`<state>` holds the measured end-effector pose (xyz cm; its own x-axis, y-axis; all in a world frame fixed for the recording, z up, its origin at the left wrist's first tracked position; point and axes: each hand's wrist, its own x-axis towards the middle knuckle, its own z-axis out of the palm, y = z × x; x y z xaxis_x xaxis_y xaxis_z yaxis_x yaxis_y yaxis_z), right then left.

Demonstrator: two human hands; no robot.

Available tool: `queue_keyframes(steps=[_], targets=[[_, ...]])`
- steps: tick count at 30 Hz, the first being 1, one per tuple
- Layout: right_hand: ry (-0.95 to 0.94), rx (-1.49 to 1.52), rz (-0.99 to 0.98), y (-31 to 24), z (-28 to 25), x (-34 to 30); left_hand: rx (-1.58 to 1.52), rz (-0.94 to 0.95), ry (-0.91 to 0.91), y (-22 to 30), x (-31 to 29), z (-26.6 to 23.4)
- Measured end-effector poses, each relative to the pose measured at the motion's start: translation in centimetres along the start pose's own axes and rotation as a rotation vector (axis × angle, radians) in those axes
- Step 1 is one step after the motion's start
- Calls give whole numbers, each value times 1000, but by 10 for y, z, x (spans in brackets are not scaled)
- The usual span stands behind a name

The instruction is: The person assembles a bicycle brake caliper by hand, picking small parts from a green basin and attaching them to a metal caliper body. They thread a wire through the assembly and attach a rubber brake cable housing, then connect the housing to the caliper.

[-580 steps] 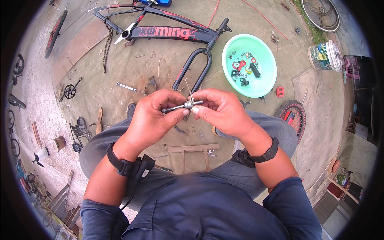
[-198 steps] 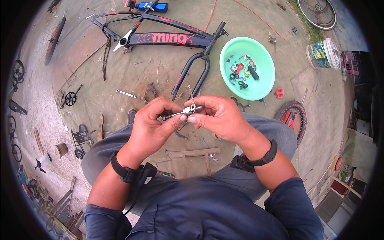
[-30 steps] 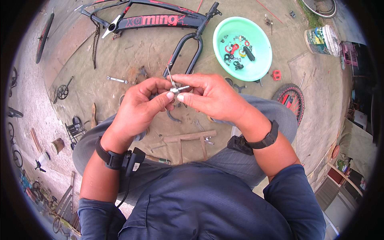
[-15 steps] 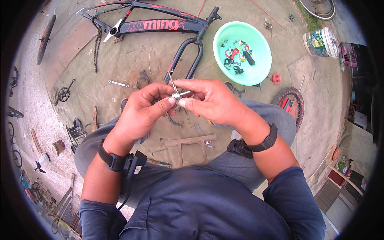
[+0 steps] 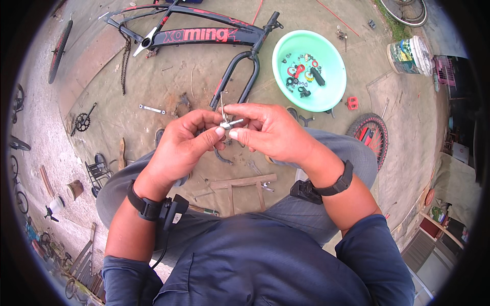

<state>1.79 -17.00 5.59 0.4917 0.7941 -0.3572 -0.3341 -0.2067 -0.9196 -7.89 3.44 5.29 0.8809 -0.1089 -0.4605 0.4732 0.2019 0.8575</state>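
Observation:
Both hands meet in front of me over the ground. Between their fingertips is a small silver bolt-like part, its stud pointing right. A thin bent metal wire rises from it, hooked at its upper end. My left hand pinches the part's left side between thumb and fingers. My right hand is closed at the right, with its thumb and index finger beside the stud; whether its fingers grip the part or only steady it is hard to see. Beyond the hands lies a black and red bicycle frame with its fork.
A mint-green basin holds several small bicycle parts. Around lie a red pedal, a wheel, a spanner, a crankset, a chain and a wooden frame piece. A bucket lies at the far right.
The thin wire has turned more upright, and its hooked end now shows. Both hands keep nearly the same place and grip. The surroundings sit slightly lower in the picture.

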Motion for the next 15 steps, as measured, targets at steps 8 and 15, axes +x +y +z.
queue_keyframes(steps=[8, 15], targets=[[35, 14, -50, 9, 2, 0, -46, -8, -2, 0, 0, 0], [35, -9, -86, 21, 1, 4, -50, 3, 6, 1, 0, 0]])
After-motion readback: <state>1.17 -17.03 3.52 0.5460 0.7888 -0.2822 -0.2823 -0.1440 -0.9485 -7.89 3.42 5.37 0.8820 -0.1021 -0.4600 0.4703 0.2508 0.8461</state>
